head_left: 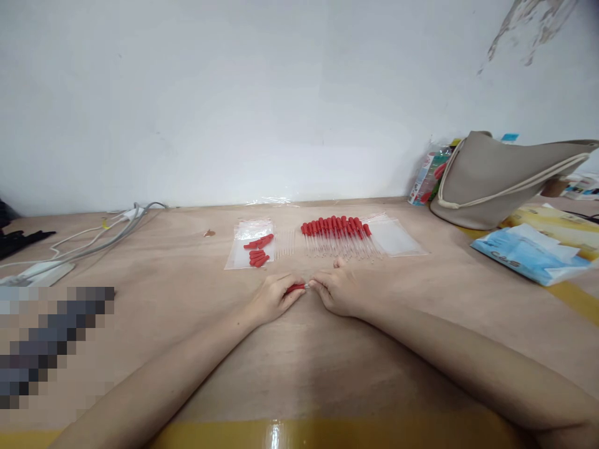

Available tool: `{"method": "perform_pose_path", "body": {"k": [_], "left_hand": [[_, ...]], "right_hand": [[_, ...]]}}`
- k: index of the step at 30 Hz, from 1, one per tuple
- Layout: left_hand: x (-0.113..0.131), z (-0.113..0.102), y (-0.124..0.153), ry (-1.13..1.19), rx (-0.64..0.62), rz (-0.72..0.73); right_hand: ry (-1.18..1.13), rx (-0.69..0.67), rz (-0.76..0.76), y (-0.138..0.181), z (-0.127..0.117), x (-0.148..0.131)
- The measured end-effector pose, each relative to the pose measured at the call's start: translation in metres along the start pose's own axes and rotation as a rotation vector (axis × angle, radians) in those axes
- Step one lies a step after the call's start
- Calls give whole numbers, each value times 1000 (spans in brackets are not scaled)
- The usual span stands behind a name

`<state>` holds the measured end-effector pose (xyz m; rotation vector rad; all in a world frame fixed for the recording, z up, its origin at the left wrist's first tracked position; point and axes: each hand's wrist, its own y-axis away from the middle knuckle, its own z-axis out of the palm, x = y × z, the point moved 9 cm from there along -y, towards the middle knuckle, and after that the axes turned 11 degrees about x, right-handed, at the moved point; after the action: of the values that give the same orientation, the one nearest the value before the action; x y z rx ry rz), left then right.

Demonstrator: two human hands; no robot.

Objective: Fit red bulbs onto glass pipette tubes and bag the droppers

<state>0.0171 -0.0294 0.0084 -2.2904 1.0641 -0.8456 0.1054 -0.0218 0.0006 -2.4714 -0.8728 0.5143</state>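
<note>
Left hand (274, 299) pinched red bulb end of dropper (299, 287); right hand (339, 293) closed on glass end. Dropper sat between hands, low over table (299, 368), at centre. Long axis lay left-right, bulb pointing left. Beyond: row of droppers (337, 234), bulbs toward wall; loose bulbs (257, 251) on bag, left of row.

Two bare forearms (187, 368) in shot, long and slim; left hand (274, 299) and right hand (339, 293) bare as well, fingers slender; any sleeve lies beyond the frame.
</note>
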Motion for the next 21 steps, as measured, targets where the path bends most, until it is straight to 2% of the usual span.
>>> {"method": "perform_pose_path", "body": {"k": [6,10,13,15,17,21], "left_hand": [[-1,-2,-2,-2,27,20],[-17,-23,-6,-158,183,17],[-44,-50,-4,-388,350,-94],[-63,-64,0,-503,410,-194],[-80,-72,4,-548,435,-286],[-101,-73,9,-487,414,-428]], "right_hand": [[-90,-69,-27,-6,-2,-4],[-162,-40,-9,-12,-18,3],[-210,103,236,-17,-37,46],[-172,270,501,-12,-56,93],[-46,379,752,2,-71,139],[185,394,1035,31,-81,197]]}}
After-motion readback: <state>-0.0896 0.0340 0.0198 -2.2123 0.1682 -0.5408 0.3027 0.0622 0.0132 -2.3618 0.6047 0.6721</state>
